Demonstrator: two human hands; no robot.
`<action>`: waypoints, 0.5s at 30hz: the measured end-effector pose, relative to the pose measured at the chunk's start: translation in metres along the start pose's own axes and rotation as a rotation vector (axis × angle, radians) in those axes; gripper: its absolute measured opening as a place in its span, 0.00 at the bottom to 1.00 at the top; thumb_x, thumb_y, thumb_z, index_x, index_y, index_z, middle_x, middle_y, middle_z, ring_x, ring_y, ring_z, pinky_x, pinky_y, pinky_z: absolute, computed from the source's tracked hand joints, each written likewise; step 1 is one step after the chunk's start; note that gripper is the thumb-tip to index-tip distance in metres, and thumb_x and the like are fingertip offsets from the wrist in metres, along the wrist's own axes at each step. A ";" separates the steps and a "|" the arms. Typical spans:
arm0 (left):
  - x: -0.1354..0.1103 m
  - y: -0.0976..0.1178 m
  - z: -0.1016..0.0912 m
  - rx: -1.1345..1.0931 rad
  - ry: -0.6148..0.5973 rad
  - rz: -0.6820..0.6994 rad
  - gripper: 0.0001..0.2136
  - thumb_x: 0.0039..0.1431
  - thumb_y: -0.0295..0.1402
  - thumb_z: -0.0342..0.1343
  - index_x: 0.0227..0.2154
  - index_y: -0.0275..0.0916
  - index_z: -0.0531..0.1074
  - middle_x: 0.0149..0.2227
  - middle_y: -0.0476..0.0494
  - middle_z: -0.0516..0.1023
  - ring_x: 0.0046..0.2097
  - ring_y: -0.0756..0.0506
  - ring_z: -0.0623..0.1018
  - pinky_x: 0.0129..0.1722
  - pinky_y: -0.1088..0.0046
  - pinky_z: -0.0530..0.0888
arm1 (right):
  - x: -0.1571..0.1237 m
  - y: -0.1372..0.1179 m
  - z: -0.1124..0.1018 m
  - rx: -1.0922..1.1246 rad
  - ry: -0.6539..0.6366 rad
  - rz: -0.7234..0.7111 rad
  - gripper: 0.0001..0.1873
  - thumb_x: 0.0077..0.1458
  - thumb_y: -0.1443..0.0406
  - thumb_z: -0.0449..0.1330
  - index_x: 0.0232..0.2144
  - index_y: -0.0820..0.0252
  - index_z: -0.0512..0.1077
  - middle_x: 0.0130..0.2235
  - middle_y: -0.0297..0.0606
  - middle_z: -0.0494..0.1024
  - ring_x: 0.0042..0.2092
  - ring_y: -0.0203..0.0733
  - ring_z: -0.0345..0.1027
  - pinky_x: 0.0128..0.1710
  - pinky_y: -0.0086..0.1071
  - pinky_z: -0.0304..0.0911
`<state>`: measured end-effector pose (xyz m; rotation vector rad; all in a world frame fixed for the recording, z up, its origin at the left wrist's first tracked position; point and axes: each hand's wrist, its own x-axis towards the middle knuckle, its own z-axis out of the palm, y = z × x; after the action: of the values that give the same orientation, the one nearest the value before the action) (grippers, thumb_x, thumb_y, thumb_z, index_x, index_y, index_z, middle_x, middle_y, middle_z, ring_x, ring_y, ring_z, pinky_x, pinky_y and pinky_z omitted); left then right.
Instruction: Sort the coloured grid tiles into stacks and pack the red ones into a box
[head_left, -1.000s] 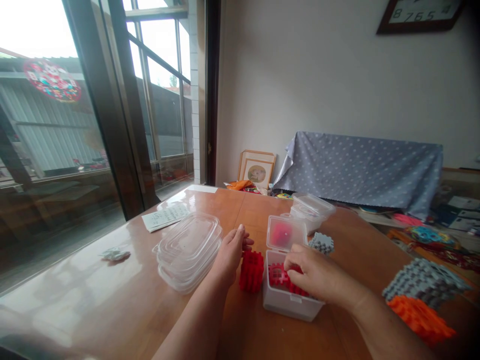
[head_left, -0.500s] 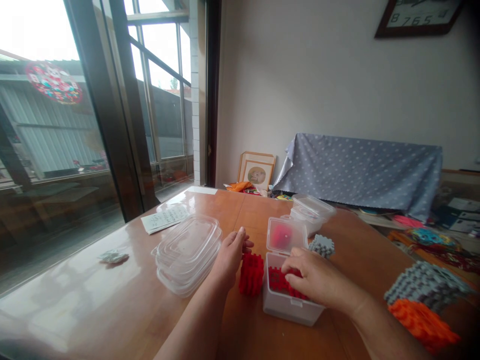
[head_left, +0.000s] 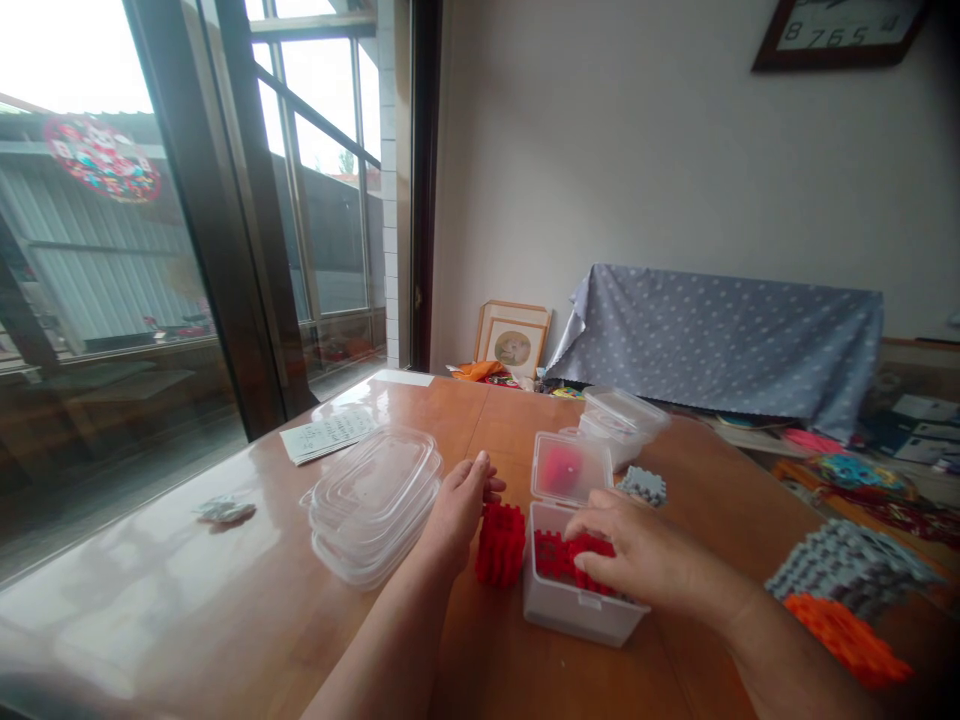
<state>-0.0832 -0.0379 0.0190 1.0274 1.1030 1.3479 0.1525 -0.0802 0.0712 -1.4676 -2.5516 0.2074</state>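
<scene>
A clear plastic box (head_left: 585, 620) with its hinged lid (head_left: 571, 468) raised holds red interlocking puzzle tiles (head_left: 551, 553). My right hand (head_left: 622, 540) reaches into it from the right, thumb and fingers closed around the tiles at that end. Just left of the box, a stack of red tiles (head_left: 500, 550) stands on the table. Behind that stack's upper left side is my left hand (head_left: 461, 505), thumb up and fingers loosely curled, with nothing visible in it. Its fingertips are partly hidden, and I cannot tell whether they touch the stack.
Stacked clear lids (head_left: 375, 500) lie left of my left hand. Farther back are another clear container (head_left: 619, 430) and small grey tiles (head_left: 643, 486). Grey tiles (head_left: 847, 570) and orange tiles (head_left: 847, 635) sit at right. A paper sheet (head_left: 326, 437) and crumpled packet (head_left: 225, 509) lie left.
My right hand's fingers have shifted slightly at the tiles in the box, showing more red between them. My left hand stays in place. The whole view has shifted slightly.
</scene>
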 end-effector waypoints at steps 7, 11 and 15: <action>0.002 -0.002 -0.001 0.034 -0.001 -0.015 0.30 0.57 0.62 0.51 0.39 0.35 0.73 0.37 0.35 0.81 0.35 0.43 0.78 0.36 0.67 0.69 | 0.008 -0.015 0.005 -0.108 -0.044 -0.072 0.09 0.55 0.64 0.59 0.30 0.50 0.80 0.35 0.38 0.72 0.42 0.46 0.65 0.43 0.38 0.56; 0.004 -0.004 -0.002 0.049 -0.002 -0.009 0.31 0.58 0.63 0.50 0.39 0.35 0.73 0.38 0.35 0.81 0.36 0.43 0.78 0.36 0.67 0.69 | 0.012 -0.017 0.006 -0.188 -0.087 -0.095 0.13 0.58 0.64 0.56 0.28 0.50 0.81 0.35 0.40 0.72 0.42 0.47 0.65 0.42 0.39 0.53; 0.004 -0.003 -0.002 0.054 0.002 -0.006 0.30 0.59 0.62 0.49 0.39 0.35 0.72 0.37 0.35 0.81 0.35 0.43 0.78 0.36 0.67 0.69 | 0.014 -0.017 0.006 -0.191 -0.109 -0.114 0.16 0.60 0.64 0.54 0.27 0.51 0.80 0.34 0.39 0.73 0.41 0.46 0.65 0.41 0.38 0.52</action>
<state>-0.0845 -0.0338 0.0155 1.0613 1.1479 1.3209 0.1301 -0.0767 0.0708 -1.4028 -2.8008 0.0283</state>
